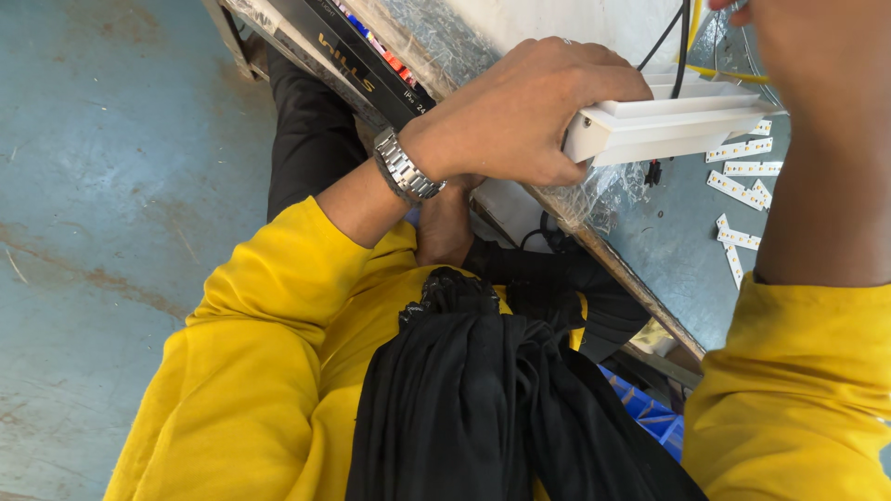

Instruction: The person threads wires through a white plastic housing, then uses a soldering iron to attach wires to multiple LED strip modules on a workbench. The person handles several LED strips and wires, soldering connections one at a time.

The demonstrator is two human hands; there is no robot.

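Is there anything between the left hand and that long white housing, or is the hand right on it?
Nothing visible is between them. The left hand is closed directly around the near end of the white housing. The right hand is mostly cut off at the top edge, so its grip cannot be told.

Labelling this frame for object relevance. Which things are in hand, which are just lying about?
In hand:
- long white channel-shaped housing, gripped at its end by the left hand
- right hand, barely in view at the top edge; grip cannot be told

Lying about:
- small white strips with yellow dots on the grey bench
- long black box
- black cables
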